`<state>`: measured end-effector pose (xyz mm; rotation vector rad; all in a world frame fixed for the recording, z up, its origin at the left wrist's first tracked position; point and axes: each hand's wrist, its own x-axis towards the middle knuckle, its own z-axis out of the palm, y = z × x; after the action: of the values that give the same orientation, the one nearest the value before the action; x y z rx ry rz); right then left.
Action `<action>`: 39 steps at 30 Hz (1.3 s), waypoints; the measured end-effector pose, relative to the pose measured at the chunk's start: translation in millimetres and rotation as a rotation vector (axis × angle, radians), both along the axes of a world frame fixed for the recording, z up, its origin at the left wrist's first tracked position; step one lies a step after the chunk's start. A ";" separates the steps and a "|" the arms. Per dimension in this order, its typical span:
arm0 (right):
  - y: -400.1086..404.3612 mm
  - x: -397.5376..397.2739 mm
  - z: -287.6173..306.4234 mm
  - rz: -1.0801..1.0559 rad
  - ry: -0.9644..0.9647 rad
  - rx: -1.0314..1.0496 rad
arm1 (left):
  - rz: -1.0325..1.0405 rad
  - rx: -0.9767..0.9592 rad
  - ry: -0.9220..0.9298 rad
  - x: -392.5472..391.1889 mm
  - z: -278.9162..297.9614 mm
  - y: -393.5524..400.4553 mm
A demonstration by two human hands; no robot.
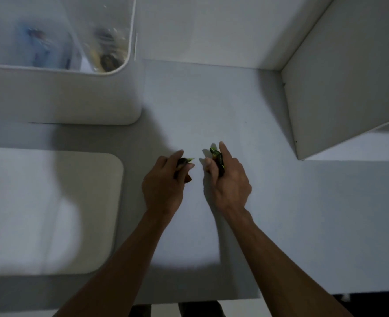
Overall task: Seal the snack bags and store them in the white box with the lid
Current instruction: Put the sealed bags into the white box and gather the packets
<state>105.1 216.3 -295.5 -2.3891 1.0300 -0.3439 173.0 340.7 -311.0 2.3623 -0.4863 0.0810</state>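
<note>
Snack bags [107,57], blurred, lay inside the open white box [63,97], well up and left of both hands. Left hand [166,179] and right hand [225,179] each pinched a small dark green-edged item, too small to identify, over the table [211,99]. A white lid [51,211] lay left of the hands.
</note>
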 end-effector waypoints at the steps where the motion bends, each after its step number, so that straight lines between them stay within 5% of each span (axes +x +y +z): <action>1: 1.6 -0.1 6.8 0.004 -0.002 0.023 | 0.034 -0.050 0.052 2.4 9.3 1.5; 4: 7.4 8.5 33.2 0.000 -0.026 0.053 | 0.118 -0.205 0.144 11.5 46.5 8.3; 17: 72.5 153.6 234.9 0.144 -0.335 0.105 | 0.302 -0.377 -0.176 140.9 240.1 74.3; 33: 116.7 251.5 189.8 0.125 -0.067 0.040 | 0.119 -0.017 0.174 249.3 192.0 94.3; 39: 120.5 247.1 186.8 0.051 -0.162 0.105 | 0.092 -0.033 0.248 248.4 178.3 98.5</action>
<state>352.2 336.7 -108.7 -2.2488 0.8907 -0.4457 421.4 439.1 -132.6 2.3211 -0.2544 -0.1584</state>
